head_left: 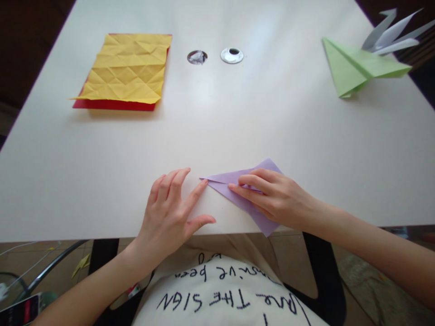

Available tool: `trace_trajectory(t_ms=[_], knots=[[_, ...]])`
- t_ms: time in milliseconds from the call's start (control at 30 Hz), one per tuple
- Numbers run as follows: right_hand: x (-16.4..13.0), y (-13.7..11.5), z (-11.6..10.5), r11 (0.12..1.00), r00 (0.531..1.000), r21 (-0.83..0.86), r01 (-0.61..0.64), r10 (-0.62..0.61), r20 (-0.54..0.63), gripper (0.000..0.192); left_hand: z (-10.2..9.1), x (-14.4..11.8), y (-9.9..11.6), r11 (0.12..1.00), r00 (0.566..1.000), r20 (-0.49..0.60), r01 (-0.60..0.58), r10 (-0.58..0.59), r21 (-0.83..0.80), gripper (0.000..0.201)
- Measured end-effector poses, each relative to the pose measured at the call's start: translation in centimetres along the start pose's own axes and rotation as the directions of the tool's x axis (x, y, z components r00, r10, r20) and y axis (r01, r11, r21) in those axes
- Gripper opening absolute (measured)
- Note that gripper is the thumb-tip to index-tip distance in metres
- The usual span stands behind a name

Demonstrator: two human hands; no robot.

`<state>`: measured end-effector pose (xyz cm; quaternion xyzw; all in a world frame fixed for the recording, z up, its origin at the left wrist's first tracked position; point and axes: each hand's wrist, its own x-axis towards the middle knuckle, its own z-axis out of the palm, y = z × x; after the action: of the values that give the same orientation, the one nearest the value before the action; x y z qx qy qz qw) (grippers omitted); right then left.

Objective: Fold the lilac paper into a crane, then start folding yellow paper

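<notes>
Both hands lie flat, gripping nothing: right hand (272, 197) presses the folded purple paper (249, 190) at the table's (238, 122) near edge, left hand (170, 213) fingertip apparently touching its point. Creased yellow sheet (127, 68) far left, green paper model (356, 65) far right, both well clear.

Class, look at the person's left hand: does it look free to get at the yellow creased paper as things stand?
Probably yes. The left hand holds nothing, and only bare table lies between it and the yellow paper, though it sits far across, so a long stretch.
</notes>
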<state>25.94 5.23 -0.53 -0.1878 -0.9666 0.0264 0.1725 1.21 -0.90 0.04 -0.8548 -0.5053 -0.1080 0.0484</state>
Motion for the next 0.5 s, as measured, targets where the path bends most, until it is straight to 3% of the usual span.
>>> trace_trajectory(t_ms=[300,500], knots=[[0.0,0.2,0.0,1.000,1.000,0.009,0.002,-0.002,0.014,0.028,-0.3,-0.3,-1.2,1.000,1.000,0.026,0.007,-0.008,0.022,0.050],[0.0,0.1,-0.1,1.000,1.000,0.015,-0.007,0.007,0.006,0.029,-0.2,-0.4,-1.3,1.000,0.995,-0.097,0.003,-0.002,0.013,0.043]])
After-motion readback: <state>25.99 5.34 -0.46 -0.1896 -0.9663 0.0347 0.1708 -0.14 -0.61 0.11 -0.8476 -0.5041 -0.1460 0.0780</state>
